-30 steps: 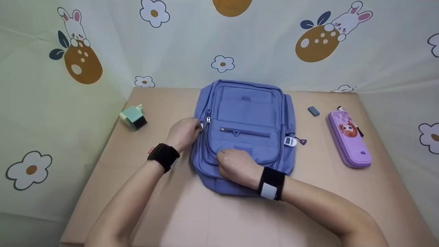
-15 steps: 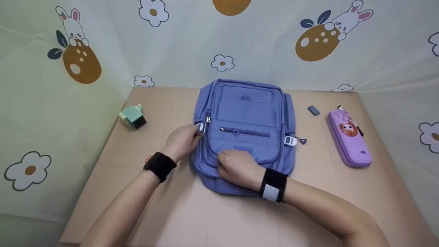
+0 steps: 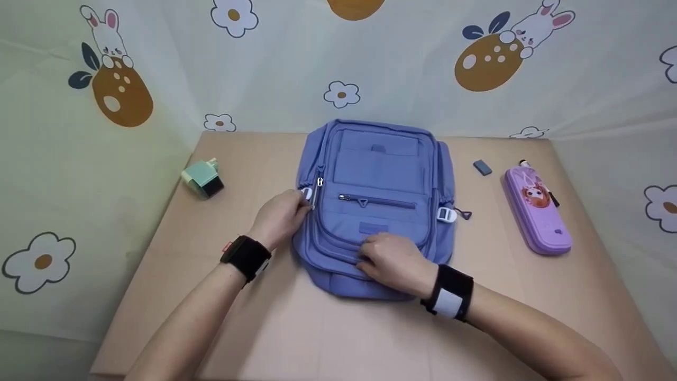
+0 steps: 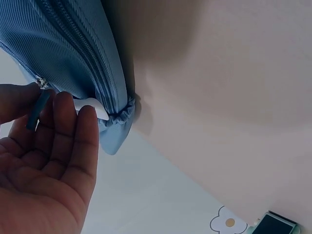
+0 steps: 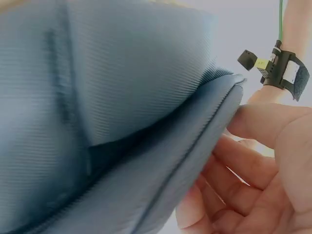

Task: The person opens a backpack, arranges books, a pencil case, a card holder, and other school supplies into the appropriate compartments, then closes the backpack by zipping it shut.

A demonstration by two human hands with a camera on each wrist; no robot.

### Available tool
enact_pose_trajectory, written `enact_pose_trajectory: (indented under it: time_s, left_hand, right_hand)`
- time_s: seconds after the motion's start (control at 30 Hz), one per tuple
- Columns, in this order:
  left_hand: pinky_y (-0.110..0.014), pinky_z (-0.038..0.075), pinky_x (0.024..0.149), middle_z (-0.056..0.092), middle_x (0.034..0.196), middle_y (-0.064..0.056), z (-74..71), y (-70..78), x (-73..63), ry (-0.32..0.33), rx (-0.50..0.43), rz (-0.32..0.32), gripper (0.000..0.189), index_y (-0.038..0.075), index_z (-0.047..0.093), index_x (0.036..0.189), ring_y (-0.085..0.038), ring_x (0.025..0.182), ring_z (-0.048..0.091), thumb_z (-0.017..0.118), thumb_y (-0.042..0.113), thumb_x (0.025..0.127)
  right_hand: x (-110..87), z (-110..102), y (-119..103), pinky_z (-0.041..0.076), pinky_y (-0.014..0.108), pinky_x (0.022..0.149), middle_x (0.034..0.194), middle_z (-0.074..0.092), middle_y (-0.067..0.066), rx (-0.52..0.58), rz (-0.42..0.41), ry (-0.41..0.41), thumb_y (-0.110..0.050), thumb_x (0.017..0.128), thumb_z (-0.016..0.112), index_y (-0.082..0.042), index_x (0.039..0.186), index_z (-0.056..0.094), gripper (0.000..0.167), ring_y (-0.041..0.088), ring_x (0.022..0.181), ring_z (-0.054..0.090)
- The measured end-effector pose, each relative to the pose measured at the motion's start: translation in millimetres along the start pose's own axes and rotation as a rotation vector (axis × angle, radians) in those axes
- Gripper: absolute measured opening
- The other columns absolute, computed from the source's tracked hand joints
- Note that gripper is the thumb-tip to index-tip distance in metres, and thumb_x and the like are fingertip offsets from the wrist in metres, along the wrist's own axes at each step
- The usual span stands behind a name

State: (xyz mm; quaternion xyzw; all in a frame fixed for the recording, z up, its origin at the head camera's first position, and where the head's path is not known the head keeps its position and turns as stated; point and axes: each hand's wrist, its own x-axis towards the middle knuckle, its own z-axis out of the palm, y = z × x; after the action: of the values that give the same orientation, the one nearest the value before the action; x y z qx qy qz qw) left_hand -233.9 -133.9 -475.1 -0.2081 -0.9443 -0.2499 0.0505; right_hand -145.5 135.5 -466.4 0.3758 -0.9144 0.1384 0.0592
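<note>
A blue-purple backpack (image 3: 381,172) lies front side up on the table, its top toward the back wall. At its left side my left hand (image 3: 277,218) pinches a zipper pull (image 4: 37,111) between thumb and fingertips; a metal slider shows just above it in the left wrist view. My right hand (image 3: 399,262) grips the fabric at the lower edge of the front pocket. Seen from the right wrist, the thumb lies at the rim of a fabric edge (image 5: 195,136), with the other fingers curled beneath. A dark gap runs along that edge.
Right of the backpack are a blue-grey eraser (image 3: 482,168) and a purple pencil case (image 3: 545,227), with a pen-like thing partly behind it. A small mint-green and black device (image 3: 202,178) sits at the left. Patterned cloth walls (image 3: 285,63) enclose the table (image 3: 264,328).
My right hand has shifted right along the pocket's lower edge. The left hand has slid slightly down the backpack's left side with the zipper pull. The head view has tilted a little.
</note>
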Motion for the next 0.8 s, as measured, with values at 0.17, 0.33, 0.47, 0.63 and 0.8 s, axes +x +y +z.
enact_pose_trajectory:
  time_s: [0.17, 0.33, 0.47, 0.63, 0.8]
  left_hand:
    - [-0.044, 0.055, 0.078, 0.068, 0.095, -0.009, -1.2, 0.2, -0.4, -0.009, -0.001, -0.016, 0.007, 0.005, 0.069, 0.099, -0.028, 0.086, 0.066, 0.067, 0.012, 0.098]
    - [-0.045, 0.055, 0.078, 0.069, 0.096, -0.01, -4.3, 0.9, -3.5, -0.018, 0.029, -0.003, 0.008, 0.005, 0.068, 0.102, -0.028, 0.087, 0.066, 0.064, 0.012, 0.1]
    - [-0.045, 0.055, 0.076, 0.069, 0.094, -0.01, -8.1, 4.7, -9.8, -0.03, 0.05, 0.003, 0.008, 0.005, 0.069, 0.1, -0.027, 0.084, 0.065, 0.065, 0.011, 0.098]
    - [-0.044, 0.053, 0.07, 0.066, 0.088, -0.006, -12.9, 13.8, -24.1, -0.062, 0.076, 0.013, 0.005, 0.007, 0.069, 0.094, -0.025, 0.079, 0.063, 0.068, 0.011, 0.096]
    - [-0.044, 0.053, 0.07, 0.065, 0.085, -0.004, -13.4, 21.3, -39.9, -0.042, 0.083, 0.05, 0.004, 0.008, 0.068, 0.089, -0.025, 0.079, 0.064, 0.07, 0.01, 0.093]
  right_hand:
    - [0.3, 4, 0, 0.056, 0.037, 0.062, 0.078, 0.066, -0.002, -0.013, 0.004, 0.011, -0.018, 0.092, 0.071, -0.013, 0.08, 0.071, 0.012, 0.018, 0.071, 0.063]
    - [3.5, 7, 1, 0.052, 0.036, 0.053, 0.069, 0.057, -0.005, -0.021, 0.029, 0.044, -0.014, 0.091, 0.067, -0.015, 0.074, 0.059, 0.02, 0.017, 0.062, 0.058]
    - [5.0, 7, 2, 0.052, 0.035, 0.053, 0.068, 0.055, -0.006, -0.01, 0.05, 0.04, -0.013, 0.092, 0.065, -0.016, 0.075, 0.056, 0.019, 0.016, 0.061, 0.057]
    - [5.9, 7, 3, 0.052, 0.034, 0.054, 0.069, 0.054, -0.006, -0.001, 0.062, 0.038, -0.013, 0.093, 0.063, -0.016, 0.075, 0.056, 0.019, 0.016, 0.062, 0.057]
    - [5.0, 8, 3, 0.051, 0.034, 0.053, 0.067, 0.052, -0.007, -0.006, 0.058, 0.066, -0.011, 0.089, 0.064, -0.017, 0.074, 0.054, 0.019, 0.015, 0.06, 0.055]
